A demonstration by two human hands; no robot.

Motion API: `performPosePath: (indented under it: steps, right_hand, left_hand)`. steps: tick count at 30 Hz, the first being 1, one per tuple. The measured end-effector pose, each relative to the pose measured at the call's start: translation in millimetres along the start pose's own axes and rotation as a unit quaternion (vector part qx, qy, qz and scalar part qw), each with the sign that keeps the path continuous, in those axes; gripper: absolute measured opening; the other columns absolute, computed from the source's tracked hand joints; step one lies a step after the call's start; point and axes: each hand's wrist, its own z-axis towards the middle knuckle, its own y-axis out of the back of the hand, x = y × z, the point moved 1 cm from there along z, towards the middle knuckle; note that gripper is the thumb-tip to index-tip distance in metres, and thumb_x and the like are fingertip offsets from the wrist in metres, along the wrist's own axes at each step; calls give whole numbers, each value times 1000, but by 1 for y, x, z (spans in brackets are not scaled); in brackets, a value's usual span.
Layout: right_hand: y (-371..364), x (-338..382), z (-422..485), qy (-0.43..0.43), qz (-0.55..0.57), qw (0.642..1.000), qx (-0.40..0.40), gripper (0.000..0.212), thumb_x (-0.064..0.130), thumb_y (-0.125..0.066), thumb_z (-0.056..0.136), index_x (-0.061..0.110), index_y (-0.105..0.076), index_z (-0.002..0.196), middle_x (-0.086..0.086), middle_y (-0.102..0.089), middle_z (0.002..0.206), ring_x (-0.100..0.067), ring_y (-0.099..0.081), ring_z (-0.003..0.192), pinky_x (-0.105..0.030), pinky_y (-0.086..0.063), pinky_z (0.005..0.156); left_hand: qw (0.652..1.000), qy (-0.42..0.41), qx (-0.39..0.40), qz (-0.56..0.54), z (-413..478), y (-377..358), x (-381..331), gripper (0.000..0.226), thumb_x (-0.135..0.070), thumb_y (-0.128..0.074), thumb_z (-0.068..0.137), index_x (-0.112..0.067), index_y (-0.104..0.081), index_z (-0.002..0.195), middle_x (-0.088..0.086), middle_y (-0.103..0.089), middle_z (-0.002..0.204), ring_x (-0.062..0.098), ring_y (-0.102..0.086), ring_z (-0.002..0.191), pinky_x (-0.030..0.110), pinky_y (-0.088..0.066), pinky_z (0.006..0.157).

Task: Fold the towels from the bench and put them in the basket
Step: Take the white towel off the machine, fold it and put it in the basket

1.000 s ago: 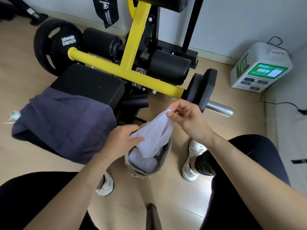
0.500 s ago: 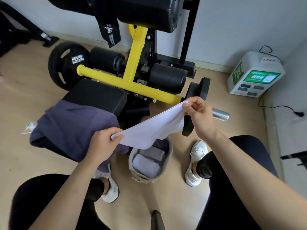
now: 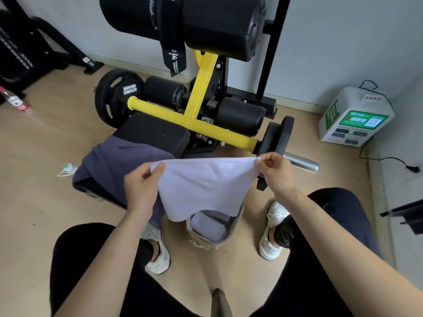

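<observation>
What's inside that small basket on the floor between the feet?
A folded pale towel lies in the basket. The white towel being held up covers the basket's far side, so whatever lies there or beneath the folded one is hidden.

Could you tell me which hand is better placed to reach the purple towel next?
Left, probably: the left hand is beside the purple towel; the right hand pinches the far corner of the white towel.
</observation>
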Motion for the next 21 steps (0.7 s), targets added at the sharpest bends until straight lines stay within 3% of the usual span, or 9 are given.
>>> performPosePath:
  steps: [2,5,8,12,15,19,21]
  right_hand:
    - [-1,-7,-7,-12,22,1000,-4,9,13,-66,95,5,-66,91,-9,-66,79,-24,-60,73,-41,-55,69]
    - [-4,-20,-11,-61,63,996,-7,12,11,-68,93,0,-70,95,-12,-69,81,-24,-63,75,-38,-59,71]
    - [-10,-31,-14,-105,110,988,23,18,7,-72,89,-7,-70,100,-25,-72,97,-27,-68,82,-45,-61,86]
    - [-21,-27,-23,-103,132,985,51,14,3,-69,90,-9,-67,97,-16,-68,86,-19,-66,73,-32,-60,74]
    - [-31,-22,-34,-61,120,987,82,3,4,-71,90,2,-70,87,-10,-69,80,-19,-65,75,-36,-59,73]
    - [-42,-18,-47,-19,111,985,133,10,4,-71,89,-5,-71,93,-18,-68,82,-16,-62,69,-26,-53,62]
    - [-45,-16,-53,7,96,984,148,10,3,-72,88,-5,-72,94,-25,-69,86,-15,-63,72,-24,-53,66]
  left_hand:
    - [999,40,8,-9,-6,-1,8,11,-29,-72,92,-28,-77,82,-4,-76,83,26,-72,92,55,-62,84]
    - [995,94,17,-10,-18,-8,24,11,-25,-73,92,-28,-77,82,-5,-77,84,25,-73,92,54,-62,84]
    - [987,152,19,-58,-26,-19,35,4,-20,-76,90,-21,-77,86,2,-78,89,32,-74,97,49,-63,82]
    - [981,171,54,-71,-32,-35,31,4,-18,-76,90,-19,-74,94,2,-77,97,25,-74,95,37,-64,74]
    - [978,155,107,-84,-44,-47,18,8,-11,-73,92,-13,-76,99,4,-78,92,24,-76,88,30,-63,71]
    - [975,133,162,-74,-56,-62,9,7,-13,-77,89,-19,-80,92,6,-80,88,28,-77,90,46,-63,88]
    - [974,128,175,-60,-60,-68,10,10,-32,-83,81,-27,-82,90,7,-80,88,29,-77,91,52,-60,94]
